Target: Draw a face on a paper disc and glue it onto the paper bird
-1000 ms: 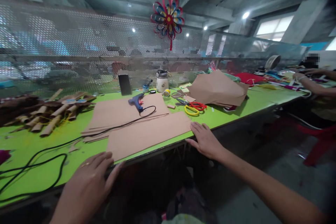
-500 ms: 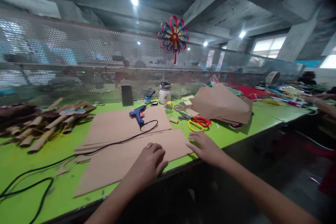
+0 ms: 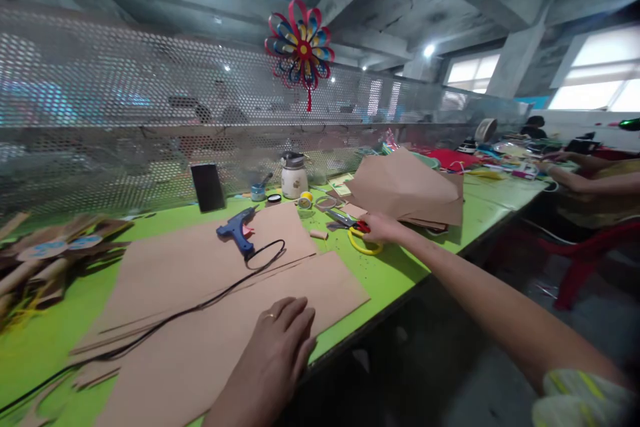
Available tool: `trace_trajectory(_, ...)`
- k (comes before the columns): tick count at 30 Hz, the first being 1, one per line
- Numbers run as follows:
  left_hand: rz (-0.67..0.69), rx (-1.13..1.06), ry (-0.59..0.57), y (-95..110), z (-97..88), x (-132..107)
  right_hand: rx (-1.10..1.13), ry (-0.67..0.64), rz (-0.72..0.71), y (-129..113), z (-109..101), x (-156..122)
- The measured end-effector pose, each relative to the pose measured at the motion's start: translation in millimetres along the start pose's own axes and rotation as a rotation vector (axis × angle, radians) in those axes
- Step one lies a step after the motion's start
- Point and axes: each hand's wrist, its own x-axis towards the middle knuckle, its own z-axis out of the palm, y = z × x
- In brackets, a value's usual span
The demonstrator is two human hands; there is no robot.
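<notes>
My left hand [image 3: 280,340] lies flat and open on a sheet of brown kraft paper [image 3: 330,287] near the table's front edge. Reaching forward, my right hand [image 3: 383,228] has its fingers curled over the red handles of a pair of scissors [image 3: 362,226], hiding most of them. Just below those fingers is a yellow-handled pair of scissors [image 3: 361,244], still on the green table. A blue glue gun [image 3: 239,232] rests on a second brown sheet [image 3: 170,260], and its black cord runs across both sheets.
Stacked brown paper [image 3: 405,187] sits behind my right hand. A white jar [image 3: 294,177], a yellow tape roll [image 3: 305,199] and a dark phone-like slab [image 3: 208,187] stand along the mesh partition [image 3: 150,100]. Paper-tube pieces [image 3: 60,260] lie left. Another person's arm [image 3: 585,177] is far right.
My right hand has moved forward from the paper's edge onto the red scissors handles. My left hand stays on the paper. The view has turned to the right.
</notes>
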Motion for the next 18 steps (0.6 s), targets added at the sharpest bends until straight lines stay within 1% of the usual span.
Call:
trace_trajectory(3, -0.01, -0.024, -0.055, 4, -9.1, 5, 0.031, -0.033, -0.006, -2, 3, 6)
trace_trajectory(5, -0.029, -0.041, -0.127, 7, -18.6, 11, 0.051, -0.019, -0.005, -2, 0, 10)
trace_trajectory(7, -0.042, -0.056, -0.207, 9, -27.2, 20, 0.064, 0.024, -0.004, 1, -7, 13)
trace_trajectory(9, -0.048, -0.074, -0.252, 11, -31.6, 29, 0.073, 0.067, -0.013, 8, -17, 17)
trace_trajectory(12, -0.092, -0.076, -0.233, 11, -27.7, 40, 0.072, 0.104, -0.004, 20, -33, 25)
trace_trajectory(14, -0.121, -0.048, -0.204, 11, -20.5, 42, 0.053, 0.139, 0.038, 28, -38, 29)
trace_trajectory(16, -0.126, -0.028, -0.183, 11, -13.5, 43, 0.027, 0.166, 0.065, 32, -35, 30)
trace_trajectory(18, -0.12, -0.038, -0.176, 10, -9.0, 41, 0.0, 0.16, 0.051, 32, -26, 26)
